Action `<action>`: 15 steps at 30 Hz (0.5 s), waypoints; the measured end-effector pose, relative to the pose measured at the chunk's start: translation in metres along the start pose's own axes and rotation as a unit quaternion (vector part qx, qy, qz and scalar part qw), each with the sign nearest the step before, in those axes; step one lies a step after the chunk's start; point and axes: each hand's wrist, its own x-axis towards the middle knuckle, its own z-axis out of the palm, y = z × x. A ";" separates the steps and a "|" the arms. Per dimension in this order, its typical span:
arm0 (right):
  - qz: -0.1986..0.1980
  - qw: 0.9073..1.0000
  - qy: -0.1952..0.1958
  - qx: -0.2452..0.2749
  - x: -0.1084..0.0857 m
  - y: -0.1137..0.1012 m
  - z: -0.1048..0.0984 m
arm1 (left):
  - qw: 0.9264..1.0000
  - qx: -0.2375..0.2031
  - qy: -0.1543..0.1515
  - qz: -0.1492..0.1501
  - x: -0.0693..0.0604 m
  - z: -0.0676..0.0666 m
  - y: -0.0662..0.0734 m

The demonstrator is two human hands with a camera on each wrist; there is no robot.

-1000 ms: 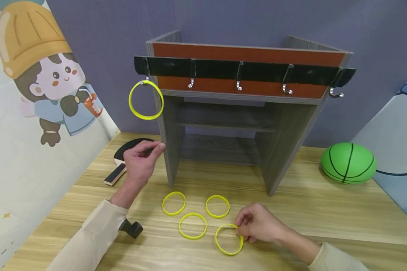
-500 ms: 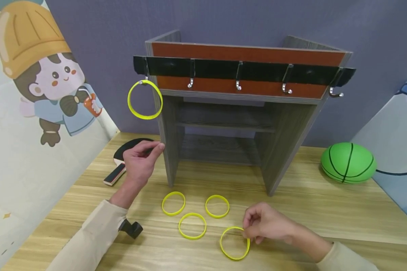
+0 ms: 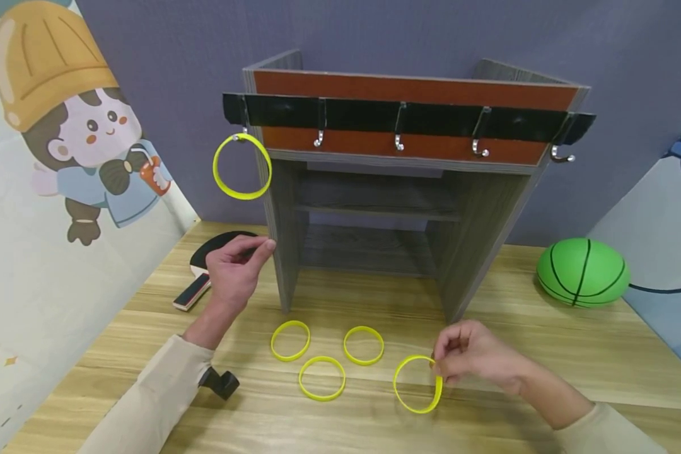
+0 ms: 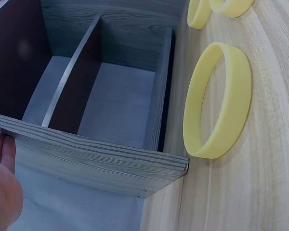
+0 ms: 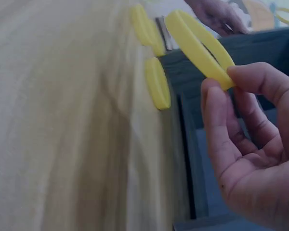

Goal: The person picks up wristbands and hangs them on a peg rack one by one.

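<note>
My right hand (image 3: 477, 356) pinches a yellow wristband (image 3: 400, 394) between thumb and fingers, held off the wooden table. In the right wrist view the band (image 5: 195, 48) tilts up from the fingertips. Three more yellow wristbands lie flat: one at the left (image 3: 291, 341), one nearer me (image 3: 322, 379) and one at the right (image 3: 364, 345). Another wristband (image 3: 218, 180) hangs from the leftmost hook of the black hook rail (image 3: 363, 116). Beside the left front edge of the grey shelf (image 3: 286, 252) is my left hand (image 3: 232, 274), thumb and forefinger close together, holding nothing visible; contact with the panel is unclear.
Several silver hooks, such as the middle hook (image 3: 399, 142), carry no band. A table tennis bat (image 3: 193, 291) lies behind my left hand. A green ball (image 3: 583, 272) sits at the right. Something small and black (image 3: 221, 383) is at my left wrist.
My right hand has drawn the pinched wristband to the right and lifted it from the table. My left hand, the hanging band and the other bands have stayed in place.
</note>
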 end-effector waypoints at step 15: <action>-0.110 0.985 0.065 0.120 -0.002 -0.024 -0.025 | 1.000 -0.008 0.000 0.007 0.001 0.000 -0.001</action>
